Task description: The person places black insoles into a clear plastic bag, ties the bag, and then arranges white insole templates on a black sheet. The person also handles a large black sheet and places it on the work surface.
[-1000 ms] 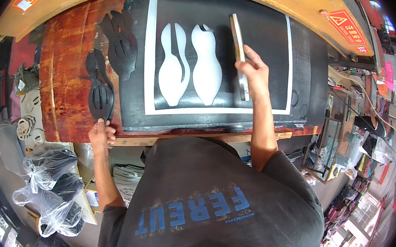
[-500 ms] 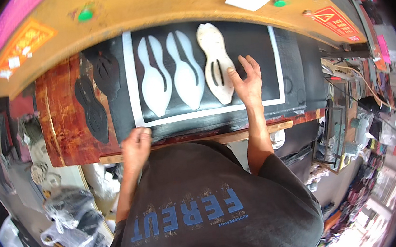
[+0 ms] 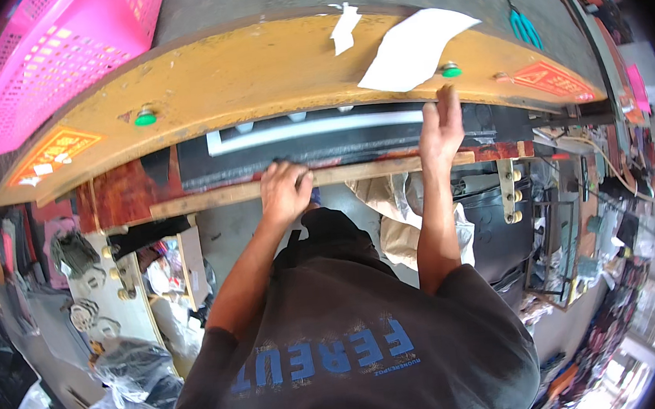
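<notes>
My left hand, its fingers curled, rests on the wooden strip along the near edge of the dark red board. My right hand is raised over the board's right part, fingers stretched upward, holding nothing. Its fingertips are just below a green button on the yellow beam. On the board lies a black sheet with a white border strip. Only the near tips of the pale sole-shaped pieces show; the beam hides the rest.
A second green button sits on the beam's left. White paper hangs over the beam near a pink perforated basket and teal-handled snippers. Plastic bags lie at lower left; a metal rack stands right.
The board has slid away from me under the yellow beam, covering most of the sole-shaped pieces. My left hand moved right along the near edge; my right hand left the rightmost piece. The view has tilted.
</notes>
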Tool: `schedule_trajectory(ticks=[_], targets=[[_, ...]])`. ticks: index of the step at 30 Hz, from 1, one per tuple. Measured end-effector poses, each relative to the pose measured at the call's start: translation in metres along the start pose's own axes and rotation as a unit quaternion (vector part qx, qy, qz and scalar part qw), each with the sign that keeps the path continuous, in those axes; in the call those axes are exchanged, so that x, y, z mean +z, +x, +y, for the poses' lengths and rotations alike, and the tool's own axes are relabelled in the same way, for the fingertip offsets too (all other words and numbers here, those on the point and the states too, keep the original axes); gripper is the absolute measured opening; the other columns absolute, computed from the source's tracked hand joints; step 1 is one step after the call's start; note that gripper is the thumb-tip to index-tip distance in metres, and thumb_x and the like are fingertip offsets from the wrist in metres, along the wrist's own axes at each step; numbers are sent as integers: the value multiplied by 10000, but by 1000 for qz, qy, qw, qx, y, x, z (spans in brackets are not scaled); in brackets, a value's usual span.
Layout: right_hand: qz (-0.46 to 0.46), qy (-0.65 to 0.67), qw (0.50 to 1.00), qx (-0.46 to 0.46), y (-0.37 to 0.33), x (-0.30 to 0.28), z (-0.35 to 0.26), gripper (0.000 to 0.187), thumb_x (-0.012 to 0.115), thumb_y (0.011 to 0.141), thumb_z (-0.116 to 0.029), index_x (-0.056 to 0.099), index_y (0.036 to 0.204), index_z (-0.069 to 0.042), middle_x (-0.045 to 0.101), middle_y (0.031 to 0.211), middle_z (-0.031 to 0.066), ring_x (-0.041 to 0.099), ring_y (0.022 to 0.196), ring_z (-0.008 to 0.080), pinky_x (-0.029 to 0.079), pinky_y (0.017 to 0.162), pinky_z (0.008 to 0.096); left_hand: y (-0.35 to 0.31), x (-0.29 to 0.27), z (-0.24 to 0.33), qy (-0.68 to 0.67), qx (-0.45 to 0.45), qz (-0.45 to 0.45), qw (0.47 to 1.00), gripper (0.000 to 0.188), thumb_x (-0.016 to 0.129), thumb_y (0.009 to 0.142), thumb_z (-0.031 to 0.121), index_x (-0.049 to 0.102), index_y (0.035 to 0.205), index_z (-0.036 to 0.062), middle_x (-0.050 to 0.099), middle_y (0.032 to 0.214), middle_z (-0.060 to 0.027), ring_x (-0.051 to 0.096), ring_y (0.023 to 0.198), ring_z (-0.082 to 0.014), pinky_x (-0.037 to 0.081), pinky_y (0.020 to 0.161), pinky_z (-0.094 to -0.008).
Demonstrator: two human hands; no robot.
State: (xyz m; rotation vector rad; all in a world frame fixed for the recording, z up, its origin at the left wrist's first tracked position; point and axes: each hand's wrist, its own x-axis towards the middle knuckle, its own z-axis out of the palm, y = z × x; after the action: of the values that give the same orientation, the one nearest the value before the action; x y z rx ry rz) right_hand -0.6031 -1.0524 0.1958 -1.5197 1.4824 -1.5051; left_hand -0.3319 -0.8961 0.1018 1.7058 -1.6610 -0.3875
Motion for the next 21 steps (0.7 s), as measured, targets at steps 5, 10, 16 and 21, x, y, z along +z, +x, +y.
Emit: schedule_trajectory(ticks=[5,10,16,21], targets=[[-209,-99,972,50,-65,12,53,339,709,1029,-257,762,1255,-9,777,1140,194,708,1173,306,528,1077,415,32,3,-3,11,-19,21,1000,141,757,883,250,759,844,115,707,873,-55,641,914,-315,507,838,-462],[-228,-225,940,-119,-79,20,64,177,714,975,-239,805,1021,-94,756,958,104,687,932,335,500,884,452,30,0,5,21,1,54,998,145,768,890,215,744,832,83,683,823,-77,625,830,-323,504,767,-458],[-229,-222,939,-127,-80,17,65,170,718,978,-229,799,995,-82,759,958,114,684,925,343,505,883,454,28,7,6,36,-26,59,997,185,774,871,253,724,770,106,665,804,-55,617,840,-309,497,783,-446],[-248,-222,938,-95,-108,-5,51,186,698,996,-231,802,992,-77,757,954,122,688,947,347,511,909,454,-13,6,18,7,-36,62,997,189,776,871,253,722,776,99,666,807,-59,608,836,-308,486,796,-452]])
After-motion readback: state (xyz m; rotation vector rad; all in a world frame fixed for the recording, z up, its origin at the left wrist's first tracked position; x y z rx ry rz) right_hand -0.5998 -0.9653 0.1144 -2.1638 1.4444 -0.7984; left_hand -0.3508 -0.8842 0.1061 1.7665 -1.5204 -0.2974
